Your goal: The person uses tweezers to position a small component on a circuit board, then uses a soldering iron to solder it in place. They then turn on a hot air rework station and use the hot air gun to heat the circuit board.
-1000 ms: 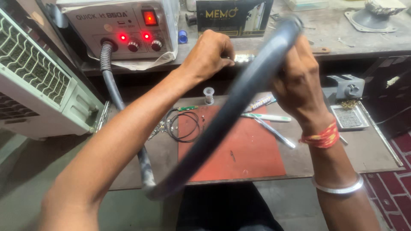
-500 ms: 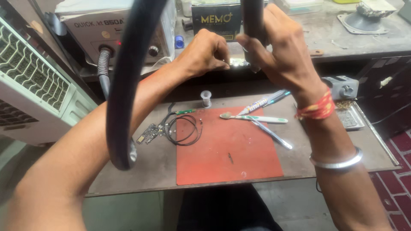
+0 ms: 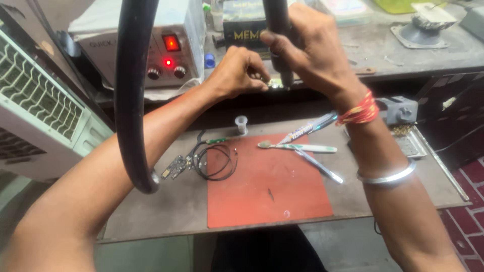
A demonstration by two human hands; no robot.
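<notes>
Black box (image 3: 245,27) with pale lettering: far centre shelf. Red lit display (image 3: 171,43): grey unit (image 3: 136,45), far left.

Wire coil (image 3: 217,161) left of mat (image 3: 267,184), on bench (image 3: 166,211)

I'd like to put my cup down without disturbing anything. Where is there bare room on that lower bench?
The lower half of the red mat is nearly bare, below the toothbrush and above the bench's front edge. Bare bench also lies left of the mat, under the coiled wire. The mat's upper edge is crowded with tools, and the upper shelf is cluttered.
</notes>
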